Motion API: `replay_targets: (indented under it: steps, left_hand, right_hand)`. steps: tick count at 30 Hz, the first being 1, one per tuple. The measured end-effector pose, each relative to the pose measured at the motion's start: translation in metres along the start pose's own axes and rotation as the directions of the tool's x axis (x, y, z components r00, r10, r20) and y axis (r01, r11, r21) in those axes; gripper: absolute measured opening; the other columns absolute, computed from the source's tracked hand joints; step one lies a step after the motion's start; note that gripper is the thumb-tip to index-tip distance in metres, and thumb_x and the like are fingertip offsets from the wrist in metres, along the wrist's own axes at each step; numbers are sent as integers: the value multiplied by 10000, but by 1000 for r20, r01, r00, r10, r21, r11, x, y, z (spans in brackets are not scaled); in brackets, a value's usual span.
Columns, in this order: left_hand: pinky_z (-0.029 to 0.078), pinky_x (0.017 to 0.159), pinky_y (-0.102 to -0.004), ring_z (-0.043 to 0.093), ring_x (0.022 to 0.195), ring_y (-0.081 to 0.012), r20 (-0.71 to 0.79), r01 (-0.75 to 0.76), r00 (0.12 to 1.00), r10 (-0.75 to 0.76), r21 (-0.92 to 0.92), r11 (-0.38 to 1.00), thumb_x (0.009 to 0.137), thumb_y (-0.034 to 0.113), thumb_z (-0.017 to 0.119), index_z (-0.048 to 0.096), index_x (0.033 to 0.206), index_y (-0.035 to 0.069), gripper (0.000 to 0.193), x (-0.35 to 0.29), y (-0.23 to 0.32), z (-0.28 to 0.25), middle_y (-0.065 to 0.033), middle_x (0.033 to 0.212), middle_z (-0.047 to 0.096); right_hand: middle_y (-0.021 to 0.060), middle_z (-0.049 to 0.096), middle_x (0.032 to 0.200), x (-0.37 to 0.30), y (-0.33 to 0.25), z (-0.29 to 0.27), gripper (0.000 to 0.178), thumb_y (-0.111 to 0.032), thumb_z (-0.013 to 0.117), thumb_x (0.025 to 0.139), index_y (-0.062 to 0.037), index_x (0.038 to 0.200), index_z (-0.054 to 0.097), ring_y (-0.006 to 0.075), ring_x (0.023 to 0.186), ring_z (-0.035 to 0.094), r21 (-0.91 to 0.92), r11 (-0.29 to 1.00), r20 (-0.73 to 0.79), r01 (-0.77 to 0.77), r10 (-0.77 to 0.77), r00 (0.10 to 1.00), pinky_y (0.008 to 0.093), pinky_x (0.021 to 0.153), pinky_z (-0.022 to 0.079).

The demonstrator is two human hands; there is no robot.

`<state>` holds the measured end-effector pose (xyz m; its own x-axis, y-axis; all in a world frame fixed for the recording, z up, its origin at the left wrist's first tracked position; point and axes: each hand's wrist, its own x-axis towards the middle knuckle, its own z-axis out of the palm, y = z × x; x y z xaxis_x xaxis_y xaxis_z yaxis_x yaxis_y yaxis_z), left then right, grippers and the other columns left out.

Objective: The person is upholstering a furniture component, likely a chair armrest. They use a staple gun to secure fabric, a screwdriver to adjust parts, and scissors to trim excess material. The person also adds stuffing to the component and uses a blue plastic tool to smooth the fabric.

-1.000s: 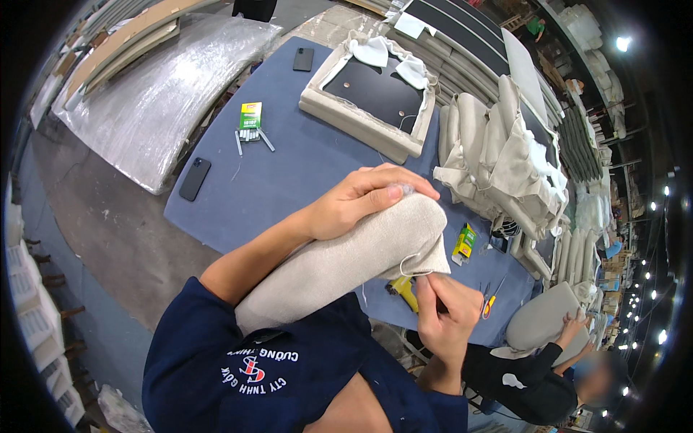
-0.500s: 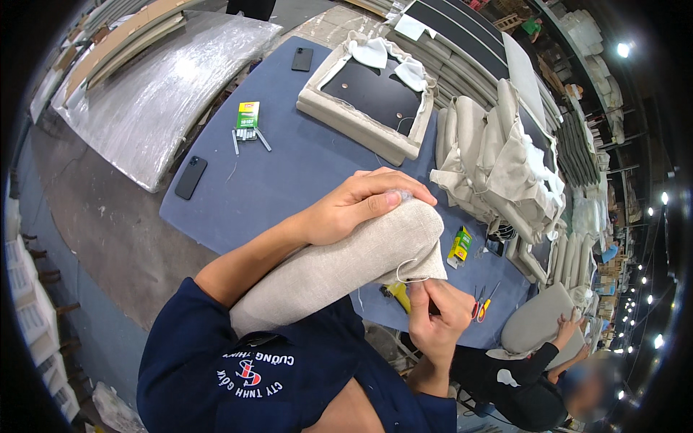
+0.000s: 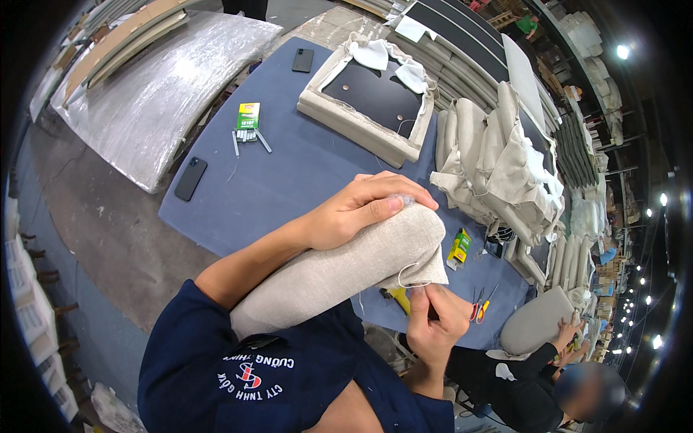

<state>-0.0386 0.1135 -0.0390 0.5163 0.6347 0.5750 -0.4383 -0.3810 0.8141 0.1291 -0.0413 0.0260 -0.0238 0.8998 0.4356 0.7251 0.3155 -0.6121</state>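
we see only a small change from the earlier views: the flap [image 3: 433,271] at the corner of the beige padded piece [image 3: 328,278] sits slightly lower, and the right grip [image 3: 437,317] dips with it, while the left grip [image 3: 352,211] stays in place along the top edge. we take this as a steady pull at the same corner, with the work there still unfinished, since a pale thread [image 3: 401,274] stands in a loose loop at the flap. the padded piece slants up from the person's chest, its far end above the near part of the blue desk [image 3: 289,166]. the left grip is curved firmly over that end; the right grip is closed to a pinch at the flap's lower edge, and we cannot tell whether it hides a needle. as for containers, we find 2 small cartons. the green-and-yellow box [image 3: 247,115] on the far left of the desk is open at its near end, with grey strips [image 3: 247,135] poking out and 2 more strips angled beside its mouth. the other carton [image 3: 458,247] lies to the right of the padded piece, well apart from the open box; we cannot make out what it holds.
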Motion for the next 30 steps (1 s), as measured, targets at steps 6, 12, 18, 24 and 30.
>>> replay_targets:
  steps: [6,12,18,24,30]
  left_hand:
    - [400,1057,-410,607,1167,-267,-11,-15,1000,15,-3,1000,1051,268,471,701,1232,41,370,2,-1,2,-113,1239,707]
    - [402,1050,-407,601,1157,-259,-24,-12,1000,12,12,1000,1049,261,473,702,1221,33,366,4,-2,3,-111,1231,709]
    - [400,1049,-402,600,1151,-254,-24,-18,1000,18,15,1000,1051,253,467,704,1216,36,362,5,1,4,-106,1222,710]
    - [376,1077,-416,583,1202,-273,-7,-12,1000,12,1,1000,1051,240,457,698,1232,33,366,4,0,4,-116,1250,700]
    - [319,1138,-442,542,1306,-297,47,14,999,-14,8,1000,1054,236,428,684,1265,26,393,4,1,0,-124,1306,680]
  right_hand:
    - [84,549,588,-13,-2,4,78,51,686,875,86,938,716,116,470,471,-29,999,-159,-36,31,987,280,461,344]
    - [100,595,614,-8,-7,12,41,56,690,879,91,899,698,145,475,497,-98,992,-146,-82,67,987,267,470,367]
    - [114,613,617,-5,1,13,53,48,709,871,91,848,689,156,472,499,44,999,-91,-21,25,996,281,471,370]
    - [97,602,609,-10,-1,5,64,38,707,874,90,840,690,163,472,513,77,992,-109,-104,112,988,276,470,364]
    - [63,471,551,0,-19,7,172,22,659,896,62,748,582,87,495,380,15,993,-149,-119,120,982,302,480,293]
